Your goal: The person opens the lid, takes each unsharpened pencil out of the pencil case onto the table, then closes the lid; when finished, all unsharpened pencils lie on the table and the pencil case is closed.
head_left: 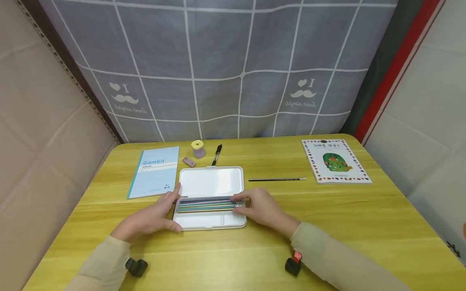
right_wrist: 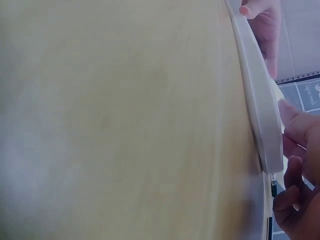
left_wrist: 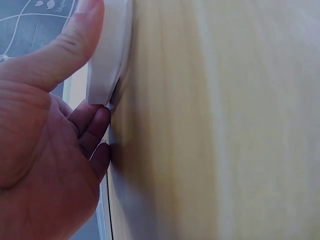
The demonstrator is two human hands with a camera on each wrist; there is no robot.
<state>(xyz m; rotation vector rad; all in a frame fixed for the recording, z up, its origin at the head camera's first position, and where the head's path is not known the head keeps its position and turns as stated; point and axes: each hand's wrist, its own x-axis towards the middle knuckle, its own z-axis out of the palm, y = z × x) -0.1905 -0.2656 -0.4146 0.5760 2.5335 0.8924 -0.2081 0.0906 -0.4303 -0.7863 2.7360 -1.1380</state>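
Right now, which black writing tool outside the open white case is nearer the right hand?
The slim black pencil right of the case; the thicker black pen lies beyond the open lid.

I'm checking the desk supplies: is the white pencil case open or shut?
Open: the white pencil case has its lid tilted back, with pencils visible inside.

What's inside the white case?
Pencils lie along the hinge side of the case; its front section shows bare white. The right hand covers some pencil ends; anything beneath the pencils is hidden.
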